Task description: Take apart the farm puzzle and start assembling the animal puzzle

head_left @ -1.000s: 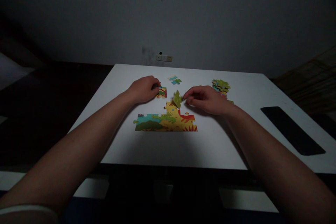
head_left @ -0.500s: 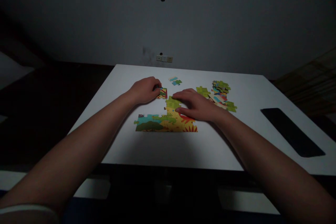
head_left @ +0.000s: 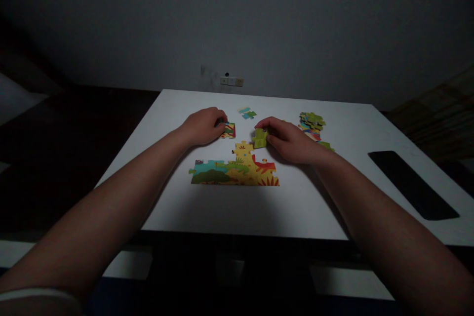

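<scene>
Between the thumb and fingers of my right hand (head_left: pixel 287 140) is a green puzzle piece (head_left: pixel 260 138), tilted up off the table. My left hand (head_left: pixel 205 126) rests on the table with its fingers closed on a red, green and yellow puzzle piece (head_left: pixel 230 131); the fingers cover its left part. Nearer me lies a joined strip of puzzle (head_left: pixel 233 173) with a teal, yellow and red picture. A yellow piece (head_left: pixel 243 149) sticks up from the strip's middle, just left of and below the green piece.
Two loose pieces in blue and green (head_left: pixel 247 112) lie farther back. A pile of puzzle pieces (head_left: pixel 312 122) sits beyond my right hand, partly hidden by it. To the right is a flat black object (head_left: pixel 413 185) on the white table (head_left: pixel 177 207). A grey wall stands behind.
My right hand has lifted the green piece off the top of the yellow piece and moved slightly right, turning it upright. My left hand stays where it was.
</scene>
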The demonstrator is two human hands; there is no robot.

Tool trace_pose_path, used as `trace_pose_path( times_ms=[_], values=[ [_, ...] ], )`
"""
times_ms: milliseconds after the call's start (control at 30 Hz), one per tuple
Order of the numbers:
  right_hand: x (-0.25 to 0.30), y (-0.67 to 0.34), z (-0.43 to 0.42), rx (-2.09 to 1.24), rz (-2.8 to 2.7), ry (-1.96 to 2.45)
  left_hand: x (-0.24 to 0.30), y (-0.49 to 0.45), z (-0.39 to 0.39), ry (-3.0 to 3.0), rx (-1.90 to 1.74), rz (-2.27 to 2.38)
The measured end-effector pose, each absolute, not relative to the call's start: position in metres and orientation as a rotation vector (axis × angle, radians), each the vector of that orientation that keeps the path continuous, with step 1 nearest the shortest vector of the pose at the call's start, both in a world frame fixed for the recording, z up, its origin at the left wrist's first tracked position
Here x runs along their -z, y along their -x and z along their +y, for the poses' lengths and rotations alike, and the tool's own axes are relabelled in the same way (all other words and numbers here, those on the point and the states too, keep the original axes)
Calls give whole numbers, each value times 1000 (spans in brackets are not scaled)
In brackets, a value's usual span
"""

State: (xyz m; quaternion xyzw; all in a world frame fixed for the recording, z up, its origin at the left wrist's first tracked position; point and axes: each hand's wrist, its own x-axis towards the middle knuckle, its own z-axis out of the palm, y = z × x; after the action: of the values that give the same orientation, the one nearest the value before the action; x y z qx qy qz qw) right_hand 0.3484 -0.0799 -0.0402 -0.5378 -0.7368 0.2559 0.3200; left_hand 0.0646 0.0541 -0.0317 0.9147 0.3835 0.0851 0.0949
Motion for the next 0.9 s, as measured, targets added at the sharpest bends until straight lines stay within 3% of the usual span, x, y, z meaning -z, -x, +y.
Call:
trace_pose_path(
  times_ms=[200, 467, 900],
  values=[
    [26, -349, -86, -1159, -1560, 1367, 36, -63, 58, -2717, -271, 1123],
    [19, -356, -90, -1280, -1354, 1371, 36, -61, 60, -2727, -276, 1080],
    [10, -388, -89, -990, -2011, 1608, 33, -61, 60, -2724, -256, 1079]
  ],
)
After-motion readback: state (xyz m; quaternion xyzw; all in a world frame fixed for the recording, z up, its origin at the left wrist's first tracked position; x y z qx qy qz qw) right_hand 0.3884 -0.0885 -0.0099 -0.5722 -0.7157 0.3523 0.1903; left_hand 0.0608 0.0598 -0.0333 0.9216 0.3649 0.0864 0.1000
